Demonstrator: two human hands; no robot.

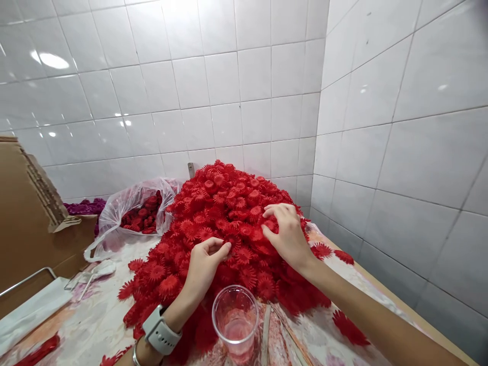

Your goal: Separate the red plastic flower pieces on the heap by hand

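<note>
The right hand (288, 235), fingers parted, is at the red flowers (229, 203) piled before it; whether it grips one is unclear. The left hand (206, 262) pinches; its hold is hidden. They look light, soft, crushable: best taken by the centre.

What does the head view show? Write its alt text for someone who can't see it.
A person's left hand and right hand are at a large heap of red flower-like pieces by a tiled wall. A clear cup stands in front; an open plastic bag at left holds more red pieces.
</note>
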